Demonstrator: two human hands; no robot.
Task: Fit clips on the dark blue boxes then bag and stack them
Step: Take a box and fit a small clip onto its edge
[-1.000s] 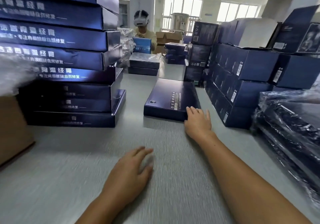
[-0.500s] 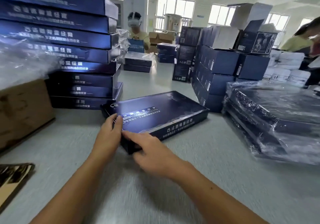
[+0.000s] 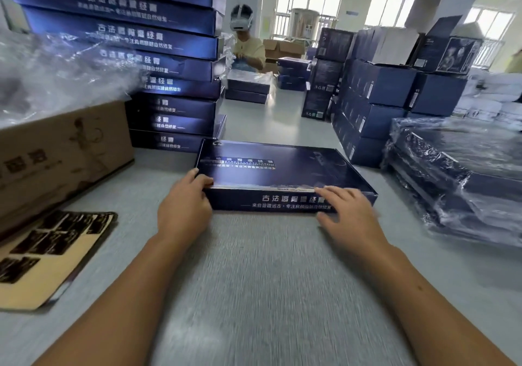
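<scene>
Boxes are being fed one at a time, and the dark blue box [image 3: 282,173] that was lying askew half a second ago is now sitting square to the person, its long printed side facing them on the grey table [image 3: 254,281]. A second ago it was lying farther off, with only the right hand touching its near corner; both hands have since been drawing it in and turning it.

Left hand [image 3: 183,210] is gripping the box's near left corner, thumb curling over the top edge and fingers wrapping down the side. Right hand [image 3: 347,215] is resting against the near edge toward the box's right end, fingers spread and nearly straight, pressing rather than clasping; motion blur is hiding finer detail.

Judging from this, positioning is finishing and clip fitting is likely coming next. No clip is visible on the box. Left of the left hand, a flat sheet of dark die-cut pieces [image 3: 48,252] is lying beside a brown carton [image 3: 62,150]; whether those are the clips, I cannot tell. Bagged boxes [image 3: 457,173] are stacking up right of the right hand, unbagged ones [image 3: 158,63] beyond the left.
</scene>
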